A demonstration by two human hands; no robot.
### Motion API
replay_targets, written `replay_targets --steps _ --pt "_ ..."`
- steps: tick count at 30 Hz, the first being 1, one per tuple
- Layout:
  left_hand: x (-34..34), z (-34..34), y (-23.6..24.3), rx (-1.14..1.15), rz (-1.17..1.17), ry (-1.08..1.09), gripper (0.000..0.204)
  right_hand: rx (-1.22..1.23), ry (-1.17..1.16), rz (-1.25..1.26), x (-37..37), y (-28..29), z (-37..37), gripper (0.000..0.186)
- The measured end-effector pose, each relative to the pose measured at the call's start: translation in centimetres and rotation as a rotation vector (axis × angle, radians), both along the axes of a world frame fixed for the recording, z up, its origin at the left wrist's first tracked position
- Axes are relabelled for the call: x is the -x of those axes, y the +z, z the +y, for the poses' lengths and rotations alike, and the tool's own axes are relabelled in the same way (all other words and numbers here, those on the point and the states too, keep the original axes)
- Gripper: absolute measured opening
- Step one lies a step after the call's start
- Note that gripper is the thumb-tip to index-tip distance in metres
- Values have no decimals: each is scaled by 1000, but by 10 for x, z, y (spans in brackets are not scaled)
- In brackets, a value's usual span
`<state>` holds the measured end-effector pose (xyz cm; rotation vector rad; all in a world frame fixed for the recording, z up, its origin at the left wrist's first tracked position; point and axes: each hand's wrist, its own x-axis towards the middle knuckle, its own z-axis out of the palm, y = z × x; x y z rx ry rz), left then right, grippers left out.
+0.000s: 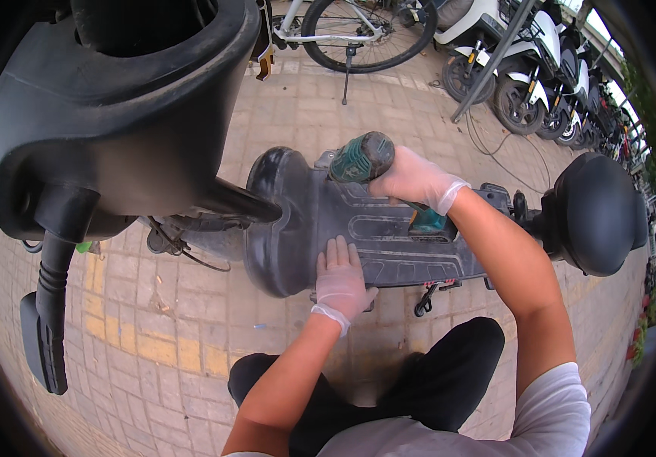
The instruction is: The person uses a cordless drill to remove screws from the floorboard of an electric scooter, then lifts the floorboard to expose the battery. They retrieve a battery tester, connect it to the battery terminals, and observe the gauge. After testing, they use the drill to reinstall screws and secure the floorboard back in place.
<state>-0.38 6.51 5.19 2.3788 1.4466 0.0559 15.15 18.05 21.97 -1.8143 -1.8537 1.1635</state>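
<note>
A black electric scooter stands crosswise before me, with its dark plastic footboard [377,199] between my hands. My right hand [418,179], in a thin clear glove, is wrapped round the grip of a teal and black cordless drill [363,157]. The drill's body is over the far edge of the board, and its battery end shows below my wrist. Its tip is hidden from me. My left hand [341,286], gloved the same way, lies on the near edge of the board, fingers stretched out and holding nothing.
On the left rises the scooter's front shield [115,145], with a handlebar grip [52,305] hanging nearer me. Its round black seat [593,213] is at the right. Behind are a bicycle wheel [370,34], parked scooters [522,95] and a slanted metal pole [494,61]. Paving bricks [145,396] lie underneath.
</note>
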Motion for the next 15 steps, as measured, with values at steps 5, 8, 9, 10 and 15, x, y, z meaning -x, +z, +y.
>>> replay_targets --steps 5,8,9,10,15 --pt "1 0 5 15 -77 13 103 18 182 -254 13 28 34 29" --pt "1 -4 6 18 -133 41 100 58 238 -301 17 30 49 32" --pt "2 -5 7 18 -140 49 100 58 250 -295 18 29 52 32" --pt "2 -8 7 14 -159 50 99 57 252 -300 17 29 53 32" --pt "3 -13 8 -41 -185 47 95 28 251 -336 18 30 47 27"
